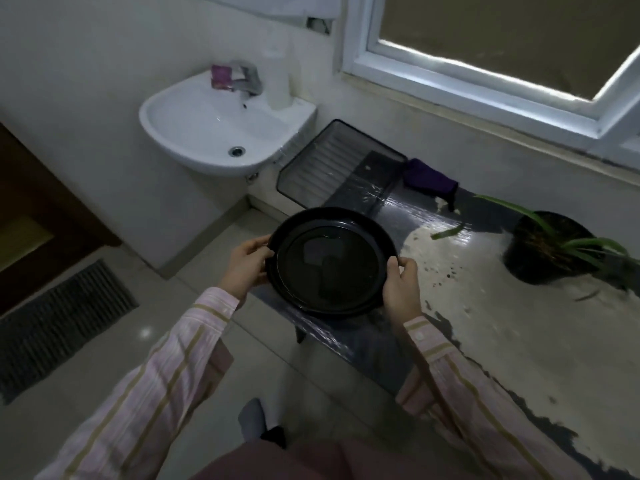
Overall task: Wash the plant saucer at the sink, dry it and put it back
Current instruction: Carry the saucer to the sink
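A round black plant saucer (330, 263) is held level in front of me, above the near-left corner of a worn counter (485, 306). My left hand (246, 265) grips its left rim and my right hand (401, 287) grips its right rim. A thin film of liquid seems to shine in its middle. The white wall sink (194, 133) with a chrome tap (247, 79) hangs farther back on the left. The black plant pot (550, 247) with long green leaves stands on the counter at the right.
A dark ribbed drain tray (332, 164) lies on the counter beside the sink, with a purple cloth (429, 178) behind it. A pink item (220, 76) and a white bottle (278, 81) stand on the sink rim. A floor grate (59, 323) lies left; a window (502, 39) is above.
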